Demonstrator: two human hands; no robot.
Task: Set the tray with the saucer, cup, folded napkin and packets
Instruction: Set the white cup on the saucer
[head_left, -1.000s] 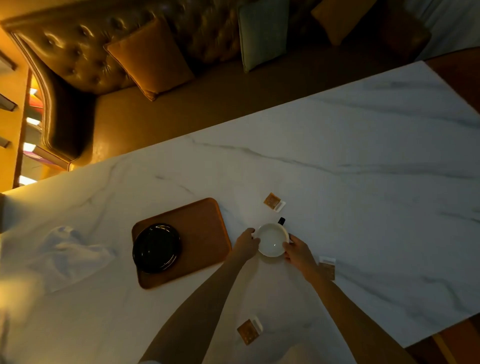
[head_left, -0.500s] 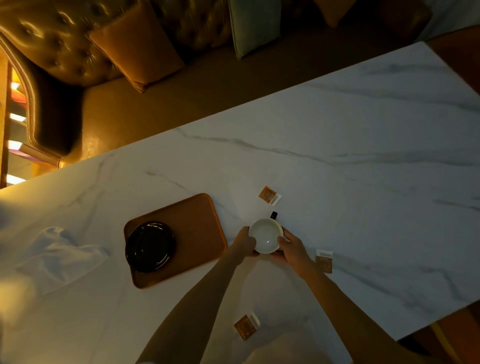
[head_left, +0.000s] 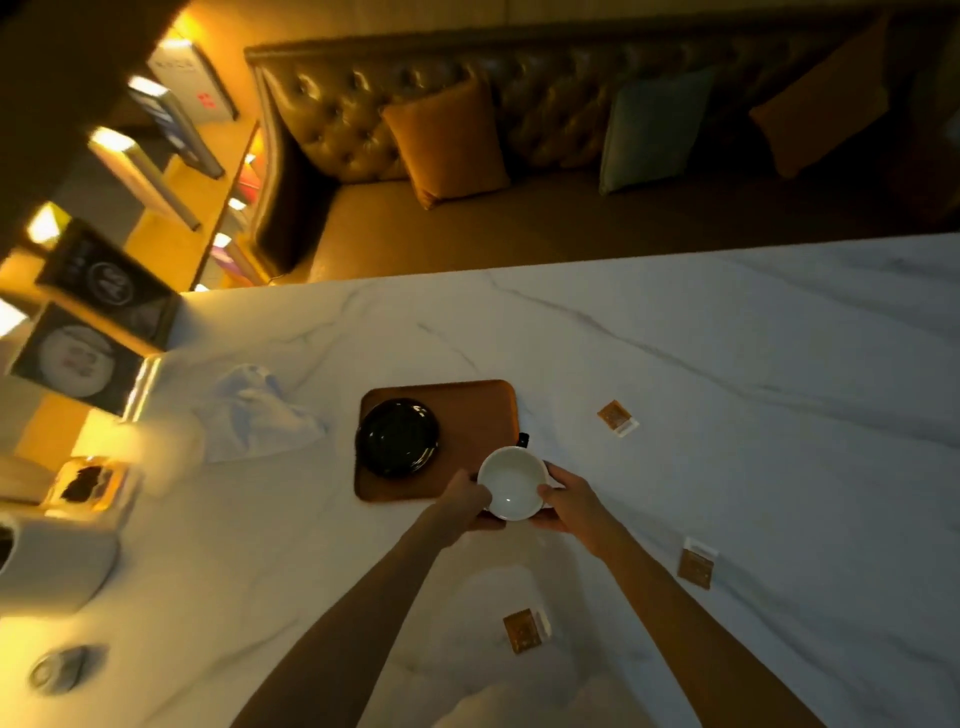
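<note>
Your marble table (head_left: 753, 364) holds: brown tray (head_left: 478, 415), centre; crumpled napkin (head_left: 254, 421), left of it; far packet (head_left: 616, 417), right packet (head_left: 696, 567), near packet (head_left: 523, 630), all apart.

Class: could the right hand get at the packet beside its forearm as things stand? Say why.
Likely yes, once freed: the right hand grips the cup with the left hand, but only bare table lies between it and that packet.

No text can be read anywhere.
</note>
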